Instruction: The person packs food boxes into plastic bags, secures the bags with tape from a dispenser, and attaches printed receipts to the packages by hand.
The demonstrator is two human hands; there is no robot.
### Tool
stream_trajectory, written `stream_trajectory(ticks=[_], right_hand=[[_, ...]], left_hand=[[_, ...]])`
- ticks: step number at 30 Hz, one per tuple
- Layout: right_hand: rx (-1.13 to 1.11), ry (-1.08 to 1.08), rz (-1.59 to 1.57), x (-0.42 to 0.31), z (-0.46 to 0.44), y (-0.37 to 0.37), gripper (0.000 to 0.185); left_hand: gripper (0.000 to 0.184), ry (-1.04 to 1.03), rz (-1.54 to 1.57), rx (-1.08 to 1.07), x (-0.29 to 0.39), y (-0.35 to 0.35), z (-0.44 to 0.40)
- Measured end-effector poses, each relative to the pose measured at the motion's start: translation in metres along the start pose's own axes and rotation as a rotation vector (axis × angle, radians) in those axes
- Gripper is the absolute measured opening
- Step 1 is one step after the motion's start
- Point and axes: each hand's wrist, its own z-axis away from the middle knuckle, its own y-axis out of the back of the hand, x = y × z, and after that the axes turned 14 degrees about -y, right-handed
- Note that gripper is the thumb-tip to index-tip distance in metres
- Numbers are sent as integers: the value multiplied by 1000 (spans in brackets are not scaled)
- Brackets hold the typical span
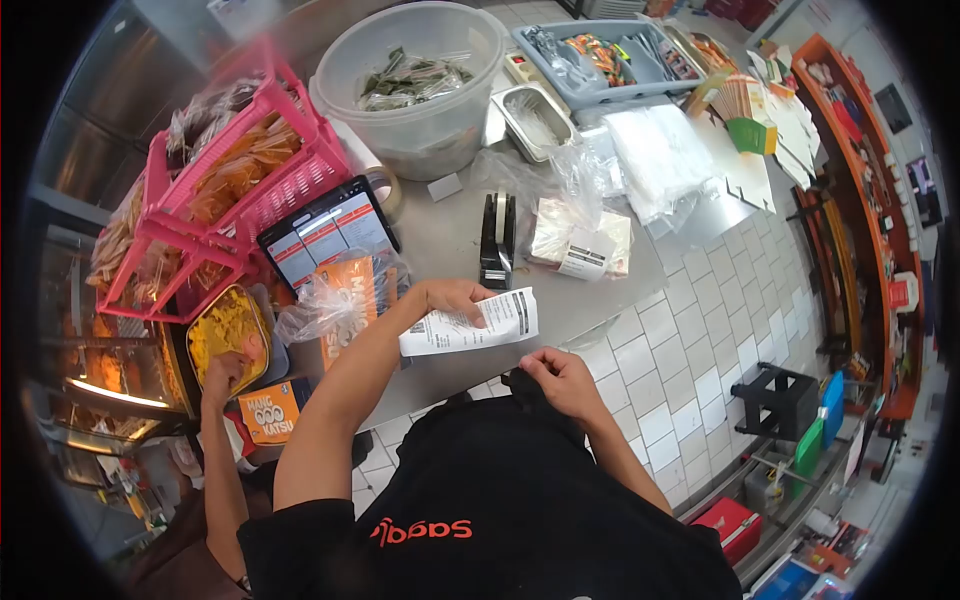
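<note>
My left arm reaches up across the front of me, the wrist bent and the left hand [456, 297] turned knuckles up, its fingers closed on a paper receipt [508, 322]. My right elbow bends outward, and the right hand [565, 382] hangs just beside the table's edge, fingers curled, thumb near the forefinger; I cannot tell whether they pinch anything. An orange box [268, 412] reads "MANG KATSU", and a bagged box [348, 275] bears the same large white lettering. Red letters cross my black shirt [520, 470], upside down from here. The receipt is white, long and slightly curled, with small dark print I cannot read and a black band near its right end. It lies over the steel table's [432, 228] near edge, below the tape dispenser [497, 240].
</note>
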Motion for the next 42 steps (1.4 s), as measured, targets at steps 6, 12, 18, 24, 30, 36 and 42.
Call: stream_trajectory(ticks=[6,12,18,24,30,36,42], right_hand=[[89,-4,71,11,-1,-29,27],[-17,-50,172,27,28,-58,30],[57,-123,339,54,6,-60,30],[-70,-48,469,25,21,-16,26],[-257,149,661,-53,15,-38,23],[-187,636,840,-110,7,-128,20],[-66,582,884,-103,-18,-151,21]], left_hand=[[60,17,111,27,1,2,6],[40,18,42,374,5,-9,5],[27,55,-355,809,-43,-8,-22],[30,-325,-505,956,22,-120,30],[20,-928,-261,1476,-59,-171,144],[21,-1205,-239,1938,-88,-160,223],[24,-1081,-320,1968,-101,-136,227]])
